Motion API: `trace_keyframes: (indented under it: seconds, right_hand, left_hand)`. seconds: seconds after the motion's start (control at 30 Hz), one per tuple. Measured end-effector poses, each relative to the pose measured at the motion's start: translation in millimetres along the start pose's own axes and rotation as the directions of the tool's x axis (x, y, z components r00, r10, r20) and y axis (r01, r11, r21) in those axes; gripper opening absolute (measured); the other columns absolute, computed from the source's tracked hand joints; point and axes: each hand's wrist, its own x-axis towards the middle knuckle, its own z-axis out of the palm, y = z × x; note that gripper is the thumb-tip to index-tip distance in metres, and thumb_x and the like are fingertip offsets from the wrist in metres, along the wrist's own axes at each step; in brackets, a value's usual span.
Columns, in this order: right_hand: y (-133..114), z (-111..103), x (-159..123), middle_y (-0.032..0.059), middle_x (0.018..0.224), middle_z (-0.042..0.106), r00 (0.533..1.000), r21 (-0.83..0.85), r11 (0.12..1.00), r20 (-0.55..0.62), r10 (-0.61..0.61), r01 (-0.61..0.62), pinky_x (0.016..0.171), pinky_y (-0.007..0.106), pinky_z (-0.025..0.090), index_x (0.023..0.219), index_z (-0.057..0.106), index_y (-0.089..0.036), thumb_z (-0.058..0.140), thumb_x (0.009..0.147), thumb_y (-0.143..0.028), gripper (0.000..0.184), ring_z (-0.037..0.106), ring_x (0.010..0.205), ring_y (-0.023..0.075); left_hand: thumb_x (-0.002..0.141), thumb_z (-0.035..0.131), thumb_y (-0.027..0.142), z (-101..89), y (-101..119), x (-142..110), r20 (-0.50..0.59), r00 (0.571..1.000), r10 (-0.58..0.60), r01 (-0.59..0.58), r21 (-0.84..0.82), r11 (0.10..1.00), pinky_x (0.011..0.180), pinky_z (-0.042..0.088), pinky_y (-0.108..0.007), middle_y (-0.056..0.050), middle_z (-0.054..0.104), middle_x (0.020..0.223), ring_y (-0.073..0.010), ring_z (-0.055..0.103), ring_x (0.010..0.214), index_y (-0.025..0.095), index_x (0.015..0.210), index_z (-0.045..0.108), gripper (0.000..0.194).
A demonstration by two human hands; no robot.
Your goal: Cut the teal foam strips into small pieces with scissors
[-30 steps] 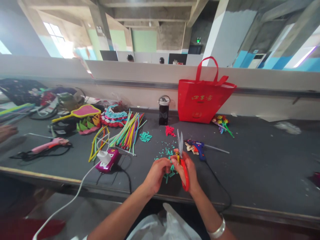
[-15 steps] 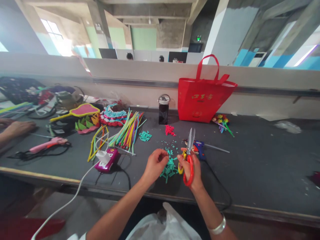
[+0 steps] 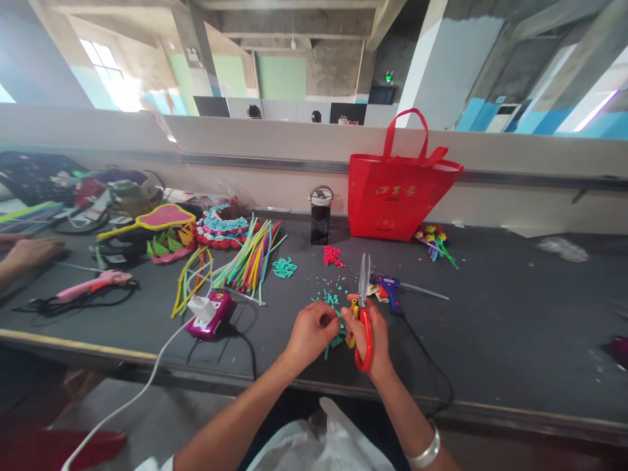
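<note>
My right hand is wrapped around a pair of scissors with red handles, blades pointing away from me and almost together. A yellow part shows beside the handles, under my fingers. Close by on the left, my left hand has thumb and forefinger pinched; whatever lies between them is too small to name. The fingertips of both hands nearly meet. Beneath them lies a heap of cut green strips, partly covered by my hands. Smaller green scraps are strewn just beyond.
A blue glue gun lies right of the scissors, its cord trailing forward. Farther back are a red pile, a green pile, a bottle and a red bag. Left are a power strip and another person's hand.
My hands have come together over the green heap, the right moving left with the scissors. The blades now look closer together and more of the heap is covered.
</note>
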Motion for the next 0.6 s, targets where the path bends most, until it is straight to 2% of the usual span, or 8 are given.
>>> trace_keyframes:
  seconds: [0.07, 0.13, 0.2, 0.27, 0.43, 0.6]
  right_hand:
    - [1.7, 0.8, -2.5, -0.0011, 0.067, 0.061, 0.999, -0.094, 0.995, -0.021, -0.035, 0.032, 0.047, 0.024, 0.048, 0.11, 0.055, -0.016, 0.058, 0.08, -0.048, 0.044, 0.056, 0.05, 0.0131]
    - [3.8, 1.9, -7.2, 0.0032, 0.078, 0.066, 0.995, -0.225, 0.97, -0.018, -0.094, 0.088, 0.059, 0.027, 0.051, 0.112, 0.055, -0.016, 0.055, 0.082, -0.047, 0.043, 0.063, 0.063, 0.0162]
    - [5.5, 4.0, -14.3, 0.0069, 0.094, 0.068, 0.99, -0.321, 0.937, 0.026, -0.136, 0.137, 0.071, 0.03, 0.052, 0.115, 0.053, -0.017, 0.053, 0.085, -0.044, 0.041, 0.066, 0.078, 0.0188]
    - [6.8, 7.2, -22.7, 0.0084, 0.104, 0.067, 0.986, -0.358, 0.919, 0.077, -0.145, 0.163, 0.078, 0.032, 0.052, 0.117, 0.052, -0.018, 0.05, 0.086, -0.04, 0.038, 0.066, 0.089, 0.0203]
    - [9.3, 13.4, -35.2, 0.0108, 0.112, 0.064, 0.983, -0.45, 0.874, 0.071, -0.17, 0.184, 0.086, 0.037, 0.049, 0.121, 0.051, -0.018, 0.049, 0.083, -0.027, 0.039, 0.062, 0.101, 0.0231]
    - [8.0, 11.6, -31.9, 0.0088, 0.104, 0.066, 0.975, -0.44, 0.87, 0.11, -0.193, 0.222, 0.082, 0.034, 0.05, 0.114, 0.055, -0.019, 0.049, 0.083, -0.027, 0.033, 0.063, 0.094, 0.0218]
  left_hand:
    - [0.069, 0.064, 0.022, 0.7, 1.0, -0.3, -0.038, 0.995, -0.097, 0.092, -0.119, 0.989, 0.058, 0.034, -0.023, 0.0, 0.056, 0.059, -0.0122, 0.046, 0.058, 0.017, 0.062, 0.065, 0.009]
    - [0.069, 0.067, 0.027, 0.9, 5.6, -0.4, -0.06, 0.979, -0.194, 0.169, -0.293, 0.941, 0.058, 0.035, -0.023, 0.001, 0.057, 0.061, -0.0112, 0.047, 0.058, 0.016, 0.066, 0.065, 0.012]
    - [0.068, 0.069, 0.029, 0.7, 12.7, -0.7, -0.076, 0.964, -0.255, 0.198, -0.435, 0.879, 0.059, 0.037, -0.022, 0.001, 0.058, 0.064, -0.0103, 0.049, 0.06, 0.015, 0.069, 0.065, 0.015]
    - [0.069, 0.07, 0.03, 0.6, 20.2, -1.3, -0.084, 0.954, -0.288, 0.204, -0.521, 0.828, 0.059, 0.038, -0.021, 0.001, 0.059, 0.066, -0.0096, 0.05, 0.06, 0.015, 0.071, 0.064, 0.016]
    - [0.07, 0.071, 0.034, -0.2, 31.1, -3.4, -0.096, 0.949, -0.299, 0.182, -0.608, 0.773, 0.059, 0.04, -0.021, 0.001, 0.062, 0.068, -0.0099, 0.053, 0.06, 0.015, 0.073, 0.063, 0.02]
    - [0.067, 0.074, 0.031, -2.5, 31.4, -2.4, -0.069, 0.948, -0.312, 0.211, -0.598, 0.773, 0.058, 0.041, -0.021, 0.0, 0.062, 0.066, -0.01, 0.053, 0.059, 0.014, 0.07, 0.065, 0.019]
